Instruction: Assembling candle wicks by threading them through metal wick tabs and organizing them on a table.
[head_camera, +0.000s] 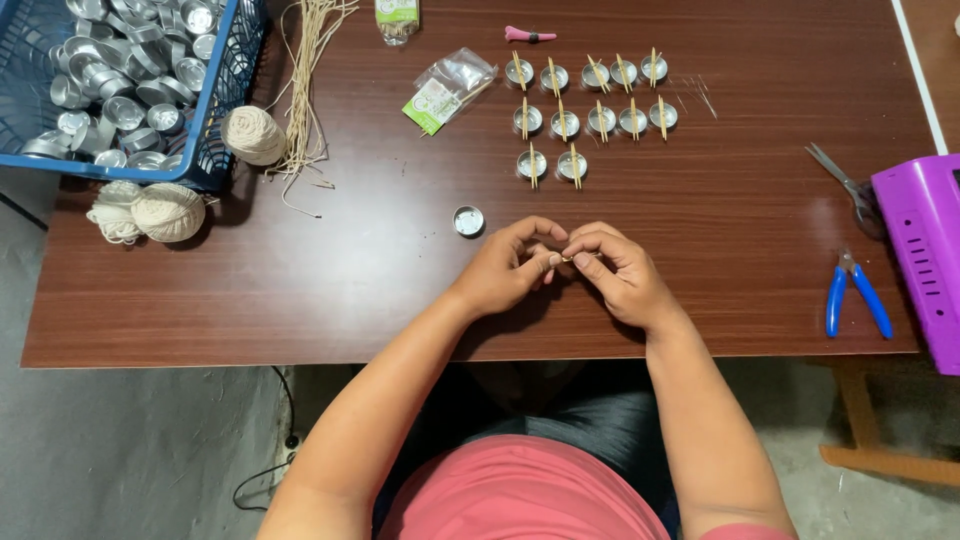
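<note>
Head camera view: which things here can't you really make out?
- Small piece pinched between the left hand and right hand: too small, covered by fingertips.
- Blue basket of metal cups: cut off by the top and left edges.
- Purple box: cut off by the right edge.
- Packet: cut off at the top edge.

My tabletop (330, 280): dark brown wood grain. On it:
- blue basket (215, 110), far left corner, full of empty metal cups
- three twine balls: one (253, 134) just beside the basket, two (150, 212) at the left edge
- bundle of pale wicks (308, 80)
- two clear packets (447, 88)
- pink tool (530, 36)
- rows of metal cups (590, 118), each with a stick across the top
- single cup (468, 220), near my hands
- scissors (848, 186), blue-handled pliers (856, 292) on the right
- purple box (925, 255) at the right edge
</note>
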